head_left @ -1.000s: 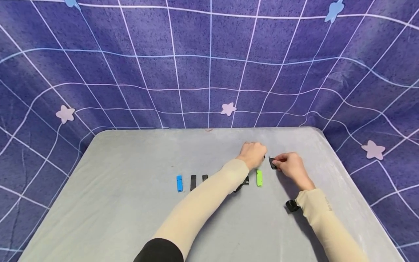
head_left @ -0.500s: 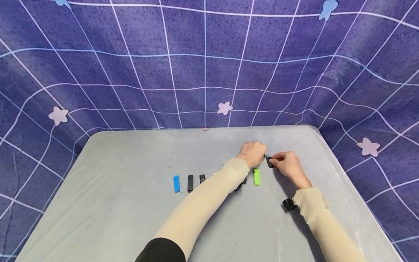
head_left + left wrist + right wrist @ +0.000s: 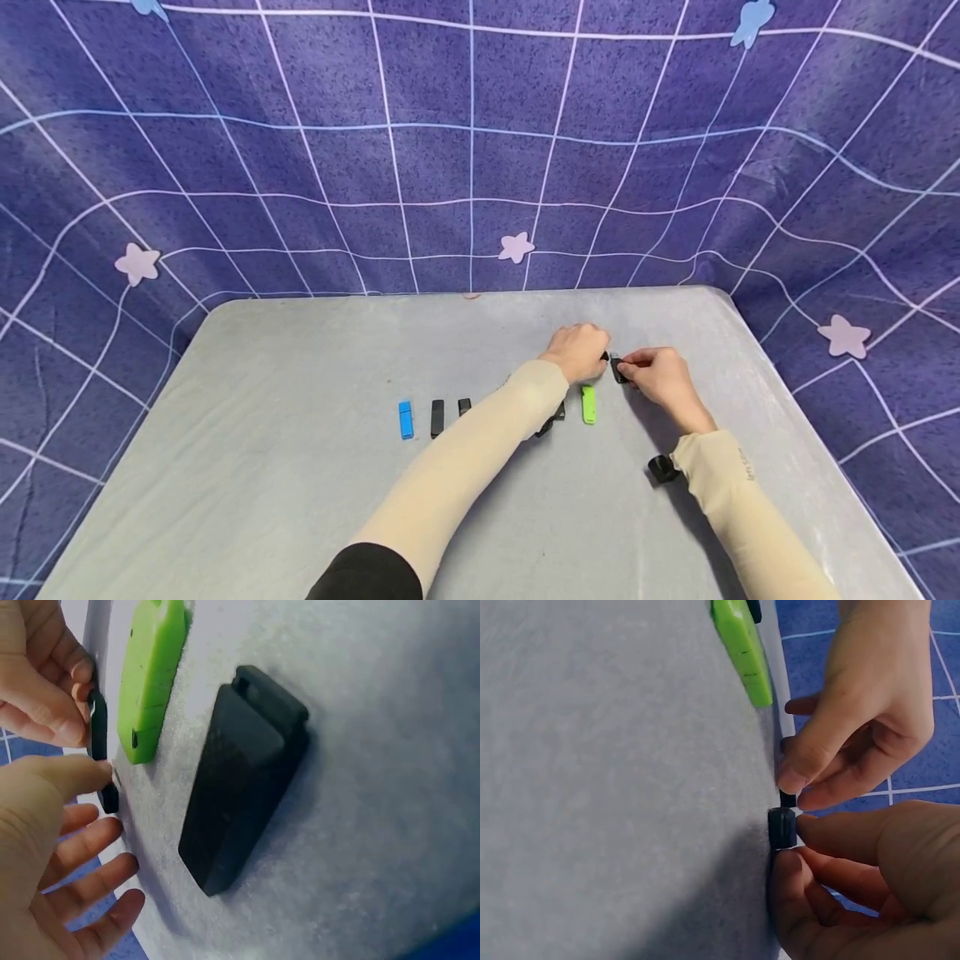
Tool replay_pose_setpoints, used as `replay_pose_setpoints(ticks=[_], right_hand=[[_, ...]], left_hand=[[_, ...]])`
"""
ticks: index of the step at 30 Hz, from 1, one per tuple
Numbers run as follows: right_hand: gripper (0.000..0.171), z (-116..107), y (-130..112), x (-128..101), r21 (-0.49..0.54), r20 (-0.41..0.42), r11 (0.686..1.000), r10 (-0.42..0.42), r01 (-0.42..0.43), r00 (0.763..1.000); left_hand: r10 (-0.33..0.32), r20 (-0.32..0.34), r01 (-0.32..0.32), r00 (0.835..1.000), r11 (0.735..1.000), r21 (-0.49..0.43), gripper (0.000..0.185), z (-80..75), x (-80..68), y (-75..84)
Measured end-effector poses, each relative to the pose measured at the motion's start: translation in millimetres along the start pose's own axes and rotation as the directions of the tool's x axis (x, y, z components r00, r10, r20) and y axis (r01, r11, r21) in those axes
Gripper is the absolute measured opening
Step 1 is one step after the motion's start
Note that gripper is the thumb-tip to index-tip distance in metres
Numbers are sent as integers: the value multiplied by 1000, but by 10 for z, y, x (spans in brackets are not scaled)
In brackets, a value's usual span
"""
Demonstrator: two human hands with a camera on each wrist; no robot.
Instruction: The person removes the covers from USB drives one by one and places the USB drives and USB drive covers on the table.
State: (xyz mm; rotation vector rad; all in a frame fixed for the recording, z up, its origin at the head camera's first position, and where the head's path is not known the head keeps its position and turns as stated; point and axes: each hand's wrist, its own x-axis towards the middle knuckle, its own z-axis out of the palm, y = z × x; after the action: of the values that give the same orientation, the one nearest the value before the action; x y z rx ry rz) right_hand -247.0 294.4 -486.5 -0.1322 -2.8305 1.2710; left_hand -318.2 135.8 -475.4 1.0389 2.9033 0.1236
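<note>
My left hand pinches a small black piece, apparently a cap, between thumb and fingers; in the head view the hand mostly covers it. Just to its right, my right hand holds a black USB stick by thumb and fingertips, its silvery plug end facing the left hand. The two pieces are very close together; whether they touch I cannot tell. Nearer me lie a green USB stick and a black one with a loop end, partly hidden by the left wrist in the head view.
Further left along the row are a blue stick, a black stick and another black one. My left forearm crosses over part of the row. The grey-covered table meets a purple grid curtain behind.
The gap between the USB stick in my right hand and the piece in my left has narrowed slightly over the second. The whole head view has shifted a little; both grips stay the same.
</note>
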Motion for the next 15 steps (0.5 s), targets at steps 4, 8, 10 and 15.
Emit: replay_pose_setpoints(ticks=[4, 8, 10, 15], right_hand=[[23, -60, 7, -54, -65, -1, 996, -66, 66, 998], [26, -157, 7, -150, -146, 1, 978, -149, 147, 989], [28, -195, 4, -209, -143, 8, 973, -179, 178, 984], [35, -223, -16, -376, -127, -8, 960, -251, 248, 968]], left_hand=[[26, 1, -26, 1000, 999, -25, 20, -18, -41, -70], [45, -4, -45, 999, 999, -4, 36, -68, -134, -142], [50, -4, -50, 999, 999, 10, 44, -109, -208, -182], [44, 27, -45, 999, 999, 18, 59, -198, -444, -307]])
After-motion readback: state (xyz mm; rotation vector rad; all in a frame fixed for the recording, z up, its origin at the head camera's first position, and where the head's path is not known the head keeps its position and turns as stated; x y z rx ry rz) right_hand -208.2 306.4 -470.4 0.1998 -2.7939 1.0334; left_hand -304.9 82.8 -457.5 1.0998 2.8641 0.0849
